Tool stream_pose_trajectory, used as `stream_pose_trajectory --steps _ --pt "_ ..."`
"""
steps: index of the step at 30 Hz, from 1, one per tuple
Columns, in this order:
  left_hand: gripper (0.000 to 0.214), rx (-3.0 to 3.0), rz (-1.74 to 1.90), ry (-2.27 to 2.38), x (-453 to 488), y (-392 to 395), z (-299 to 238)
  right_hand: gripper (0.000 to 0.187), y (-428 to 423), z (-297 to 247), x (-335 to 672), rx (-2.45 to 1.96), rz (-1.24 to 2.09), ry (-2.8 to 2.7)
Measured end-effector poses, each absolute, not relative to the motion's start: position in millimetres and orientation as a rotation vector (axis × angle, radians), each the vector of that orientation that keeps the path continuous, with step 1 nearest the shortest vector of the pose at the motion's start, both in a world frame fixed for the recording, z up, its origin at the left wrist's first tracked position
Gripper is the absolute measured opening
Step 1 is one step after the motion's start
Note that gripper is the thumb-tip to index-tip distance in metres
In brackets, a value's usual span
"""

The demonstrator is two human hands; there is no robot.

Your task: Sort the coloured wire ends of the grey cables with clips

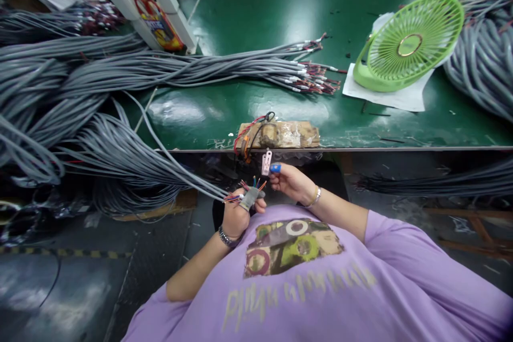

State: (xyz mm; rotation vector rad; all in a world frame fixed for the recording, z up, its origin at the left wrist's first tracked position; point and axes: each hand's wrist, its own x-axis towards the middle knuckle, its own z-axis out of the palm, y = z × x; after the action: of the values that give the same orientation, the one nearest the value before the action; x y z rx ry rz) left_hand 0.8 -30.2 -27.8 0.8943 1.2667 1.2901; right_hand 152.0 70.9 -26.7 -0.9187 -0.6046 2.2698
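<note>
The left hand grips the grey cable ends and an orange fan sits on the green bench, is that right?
Not quite. The head view shows the fan is light green, not orange. The rest holds: the left hand grips the grey cable ends, and the fan sits on the green bench.

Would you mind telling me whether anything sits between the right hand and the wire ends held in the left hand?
Nothing visible does. The right hand is just beside the wire ends fanned from the left hand; the white tab hangs above the gap.
</note>
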Motion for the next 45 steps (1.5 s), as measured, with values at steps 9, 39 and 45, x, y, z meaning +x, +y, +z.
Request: stream_pose_trajectory --steps 9,39,45 --pt "0.035 1.078 1.033 1.335 1.8 -24.3 -13.1 0.031 66.5 -22.0 151.1 -0.845 2.424 -1.003" --pt "0.032 0.978 1.128 1.353 1.2 -27.0 -21.3 0.033 61.9 -24.6 152.6 -0.914 2.315 -1.026" --pt "0.032 0.996 1.158 1.364 0.8 -27.7 -21.0 0.033 63.5 -21.2 151.3 -1.004 2.276 -0.977"
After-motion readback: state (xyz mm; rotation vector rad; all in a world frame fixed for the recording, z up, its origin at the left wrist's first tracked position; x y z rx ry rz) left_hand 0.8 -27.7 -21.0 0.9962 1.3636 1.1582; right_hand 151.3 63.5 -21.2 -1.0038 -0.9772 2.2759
